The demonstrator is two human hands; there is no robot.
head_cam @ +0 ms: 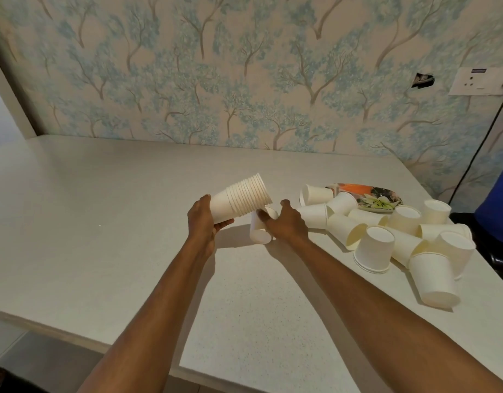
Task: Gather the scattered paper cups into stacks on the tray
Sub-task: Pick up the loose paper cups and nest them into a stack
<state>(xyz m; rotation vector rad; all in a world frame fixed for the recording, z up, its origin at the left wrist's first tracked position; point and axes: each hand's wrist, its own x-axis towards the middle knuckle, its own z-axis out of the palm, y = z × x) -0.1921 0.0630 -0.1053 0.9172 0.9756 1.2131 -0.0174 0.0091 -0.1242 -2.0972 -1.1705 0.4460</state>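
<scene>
The right hand [287,222] pinches one cup [261,228]. The left hand [203,219] grips the stack [241,198]. Next, slip the cup in.

A nested stack of white cups [241,198] tilts rim up-right at frame centre. Just below it a single cup [261,228] lies tipped. Loose cups [386,236] lie and stand jumbled at right, hiding part of a floral tray [377,198].

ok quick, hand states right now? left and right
Left hand: closed on the stack of nested cups, held tilted.
Right hand: closed on a single cup at the stack's mouth.
</scene>
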